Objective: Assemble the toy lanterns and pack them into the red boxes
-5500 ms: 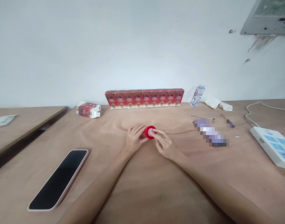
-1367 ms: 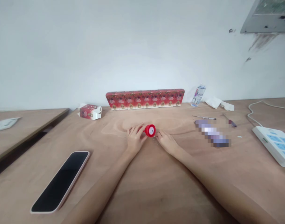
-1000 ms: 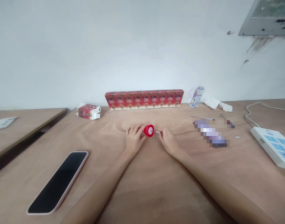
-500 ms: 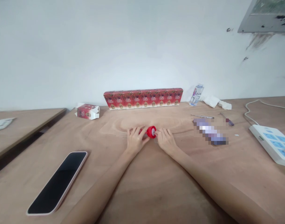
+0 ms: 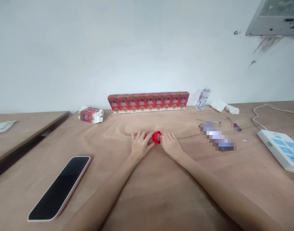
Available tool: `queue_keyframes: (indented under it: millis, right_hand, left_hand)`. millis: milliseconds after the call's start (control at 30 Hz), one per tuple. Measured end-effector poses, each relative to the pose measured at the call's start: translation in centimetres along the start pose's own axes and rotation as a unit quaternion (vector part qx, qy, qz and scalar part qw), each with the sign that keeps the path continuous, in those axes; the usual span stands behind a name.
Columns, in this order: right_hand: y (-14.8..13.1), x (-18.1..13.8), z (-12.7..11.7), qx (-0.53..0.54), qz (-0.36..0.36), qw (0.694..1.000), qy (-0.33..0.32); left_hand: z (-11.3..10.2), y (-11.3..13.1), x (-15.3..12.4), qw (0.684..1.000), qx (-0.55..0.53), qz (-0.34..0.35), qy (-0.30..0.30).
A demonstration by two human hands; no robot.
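A small red plastic piece (image 5: 156, 137) with a round, cup-like end lies on its side between my hands, just above the wooden table. My left hand (image 5: 140, 142) is closed around its narrower left part, which the fingers mostly hide. The cup-like end faces right and shows a pale inside. At that end my right hand (image 5: 170, 144) is closed, its thumb and fingertips pinched against the pale part. A thin, wire-like bit sticks out below those fingertips, too small to make out. What exactly the right fingertips hold is hidden.
A row of red boxes (image 5: 148, 102) stands along the wall. An opened box (image 5: 91, 115) lies left of it, a phone (image 5: 60, 187) nearer. To the right are a clear bottle (image 5: 203, 98), tissues (image 5: 219, 105), tweezers (image 5: 208, 121), a blurred item (image 5: 217, 137) and a power strip (image 5: 280, 149).
The red piece's round end has turned a little to the right, so less of its pale inside shows. Both hands keep their grip in nearly the same place.
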State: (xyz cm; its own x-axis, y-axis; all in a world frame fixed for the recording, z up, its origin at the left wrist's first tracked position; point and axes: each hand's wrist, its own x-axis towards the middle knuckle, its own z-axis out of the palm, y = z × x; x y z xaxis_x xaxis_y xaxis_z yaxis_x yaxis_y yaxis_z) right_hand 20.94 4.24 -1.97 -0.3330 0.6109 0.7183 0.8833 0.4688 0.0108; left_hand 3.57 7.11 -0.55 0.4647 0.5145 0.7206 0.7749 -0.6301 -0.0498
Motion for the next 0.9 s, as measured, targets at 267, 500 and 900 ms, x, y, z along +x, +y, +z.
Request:
queue_keyframes:
  millis: [267, 500, 900]
  right_hand:
    - [0.6, -0.5, -0.1, 0.175, 0.169, 0.97, 0.012]
    - [1.1, 0.0, -0.7, 0.267, 0.276, 0.923, -0.015]
    - [5.6, 0.3, -2.9, 0.32, 0.257, 0.881, -0.236]
  left_hand:
    - [0.0, -0.1, 0.2, 0.998, -0.016, -0.052, 0.01]
    - [0.1, -0.5, 0.1, 0.997, -0.03, -0.062, 0.024]
    - [0.4, -0.7, 0.0, 0.997, -0.041, -0.068, 0.027]
